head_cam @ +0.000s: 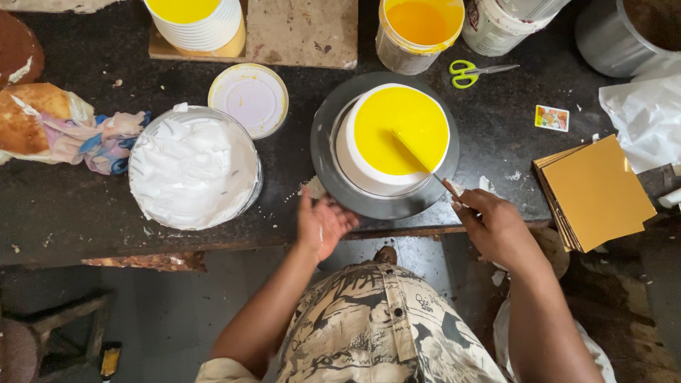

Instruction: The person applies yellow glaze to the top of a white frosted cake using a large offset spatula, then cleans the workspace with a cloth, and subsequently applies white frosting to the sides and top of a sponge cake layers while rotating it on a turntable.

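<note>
- Head view, looking straight down on a dark worktop (85,206) with the person's patterned shirt at the bottom edge.
- Right hand (496,225): fingers closed round the handle of a palette knife (418,162); the blade lies flat across the yellow top of the cake (397,135).
- Cake: round, white sides, yellow glazed top, seated on a grey turntable (333,177) near the front edge of the worktop.
- Left hand (323,223): open, fingers spread, fingertips at the turntable's near rim; it grips nothing.
- Left of the turntable: a bowl of white cream (193,169), and behind it a round lid (248,98).
- Behind the cake: a tub of orange-yellow liquid (417,32), with yellow-handled scissors (475,71) beside it.
- Right of the cake: a stack of gold square boards (594,191), well apart from it.
- Far left: sponge cakes (32,117) on a crumpled wrapper.
</note>
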